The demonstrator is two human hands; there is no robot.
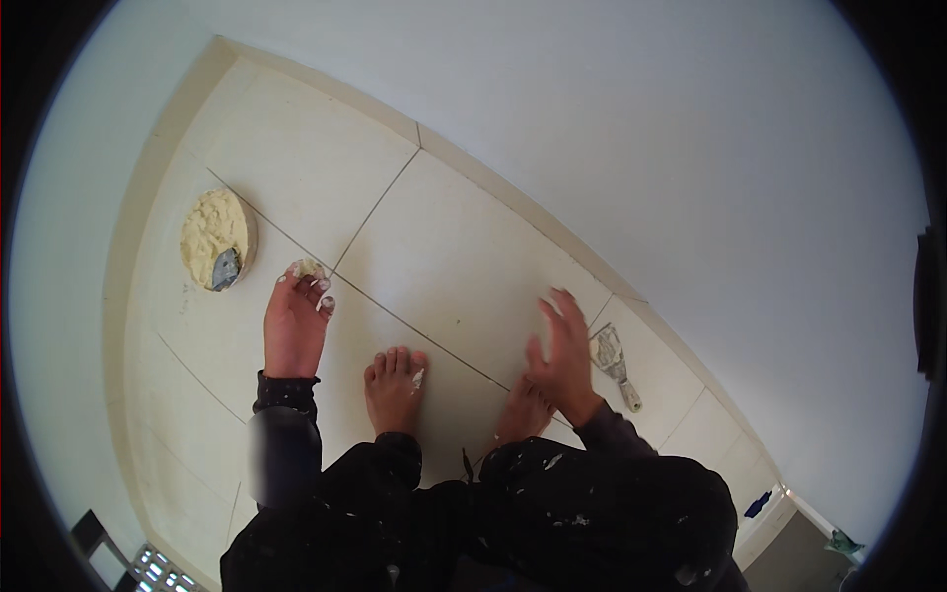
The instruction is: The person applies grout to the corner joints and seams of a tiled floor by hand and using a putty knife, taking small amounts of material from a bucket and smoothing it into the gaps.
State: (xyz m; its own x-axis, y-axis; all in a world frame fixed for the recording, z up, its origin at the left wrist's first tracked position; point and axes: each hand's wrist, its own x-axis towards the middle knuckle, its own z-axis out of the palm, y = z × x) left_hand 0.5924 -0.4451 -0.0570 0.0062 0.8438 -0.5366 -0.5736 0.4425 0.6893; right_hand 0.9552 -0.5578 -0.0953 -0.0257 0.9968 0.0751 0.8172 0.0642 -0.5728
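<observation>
My left hand [296,326] has curled fingers around a lump of cream putty [309,267], with pale smears on the fingertips. A little to its upper left, a round tub of cream putty [209,227] stands on the floor, a grey metal blade [226,266] lying in the putty. My right hand [562,350], slightly blurred, is open with fingers apart, above and beside my right foot [518,419]. Just right of it, a putty-smeared scraper [614,360] with a handle lies on the floor near the wall.
I am over a cream tiled floor [375,227] between white walls [720,197] with a skirting [493,187]. My bare left foot [395,395] is below and between my hands. A small dark blue object [758,503] lies at lower right, and a patterned lattice [158,569] shows at lower left.
</observation>
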